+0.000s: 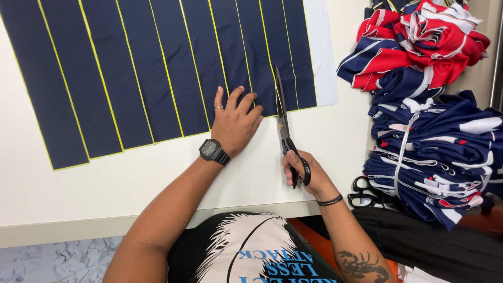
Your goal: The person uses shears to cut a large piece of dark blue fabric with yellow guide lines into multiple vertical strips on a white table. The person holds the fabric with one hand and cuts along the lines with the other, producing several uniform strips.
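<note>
Fabric (157, 68), navy with yellow lines, lies flat on the white desk (105, 183); the left hand (236, 123) presses it with fingers spread, just beside the cut. The right hand (301, 170) is clamped on the scissors (283, 118), blades on a line. I'd keep that palm firm and follow the line squarely.

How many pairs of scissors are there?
2. The long black-handled steel scissors are in the right hand, cutting the navy blue fabric. A second black-handled pair lies beside the folded garment stack. Others may be hidden.
</note>
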